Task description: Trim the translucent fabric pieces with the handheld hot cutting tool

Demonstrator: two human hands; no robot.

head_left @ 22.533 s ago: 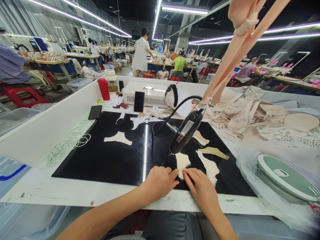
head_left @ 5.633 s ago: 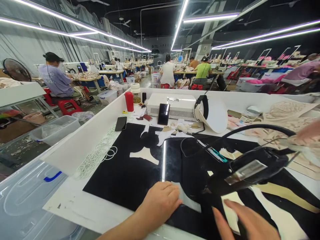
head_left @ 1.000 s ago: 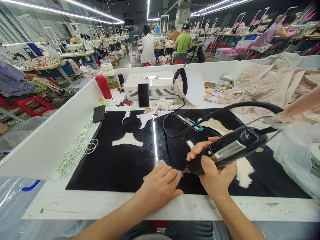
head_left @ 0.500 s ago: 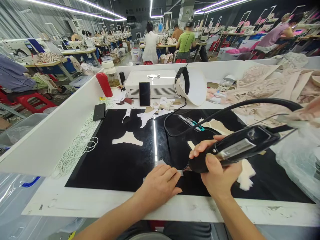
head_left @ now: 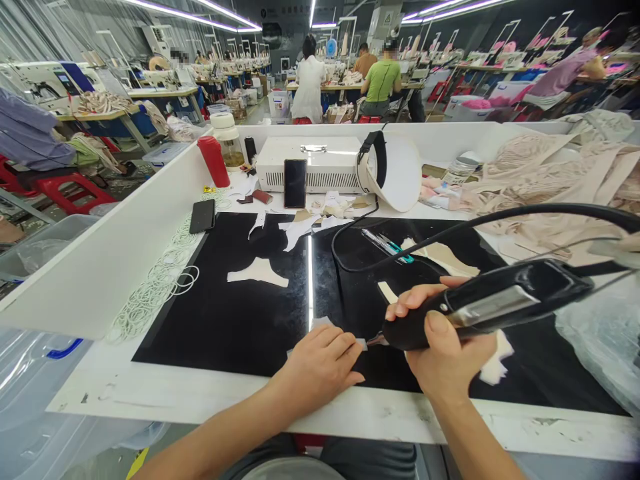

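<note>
My left hand (head_left: 323, 360) lies flat, palm down, on the black mat (head_left: 240, 333) near the table's front edge. Under its fingers is a small pale piece (head_left: 323, 323), mostly covered by the hand. My right hand (head_left: 447, 353) is wrapped around a black corded hand tool (head_left: 505, 297) with a narrow metal tip. That tip (head_left: 377, 339) points left and meets, or nearly meets, the pale piece's edge beside my left fingertips. A cream strip (head_left: 387, 292) and stacked cream pieces (head_left: 497, 360) lie near my right hand. Further left rests a cream cut piece (head_left: 259, 271).
A thick black cable (head_left: 500, 217) crosses the mat's right side. Tweezers and pens (head_left: 387, 247) lie behind my right hand. At the back stand a white metal box (head_left: 313, 170), a phone (head_left: 295, 183) and a red cup (head_left: 214, 161). Pale green elastic loops (head_left: 155, 293) line the left.
The view has shifted slightly, and the tool sits a little further right and nearer level. My left hand stays flat in about the same place; my right hand keeps its grip.
</note>
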